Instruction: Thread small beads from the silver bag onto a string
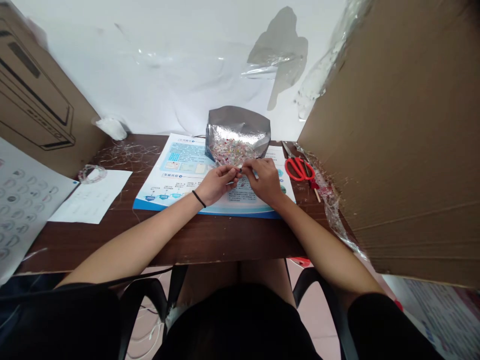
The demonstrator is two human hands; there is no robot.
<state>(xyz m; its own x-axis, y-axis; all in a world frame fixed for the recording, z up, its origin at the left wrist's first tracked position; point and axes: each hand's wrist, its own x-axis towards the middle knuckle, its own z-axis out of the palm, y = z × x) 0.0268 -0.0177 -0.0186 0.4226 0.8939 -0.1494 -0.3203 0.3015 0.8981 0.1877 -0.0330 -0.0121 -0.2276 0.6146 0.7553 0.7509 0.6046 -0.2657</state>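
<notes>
Over a blue and white printed sheet (180,175), my two hands meet with fingertips almost touching. My left hand (219,184), with a black band on its wrist, is closed in a pinch. From the other side my right hand (264,181) pinches too, thumb against forefinger. Something small and dark shows between the fingertips, too small to name. Just behind the hands stands a silvery-grey bag (240,119), its mouth open towards me. Many small beads (232,150) in pink, clear and mixed colours lie inside it.
Red-handled scissors (300,168) lie right of the sheet. Cardboard boxes (405,130) wall the right side and the left (37,95). Tangled clear thread (129,155) and a beaded ring (92,173) on white paper (93,202) are at left. Crumpled clear plastic (333,215) runs along the right edge.
</notes>
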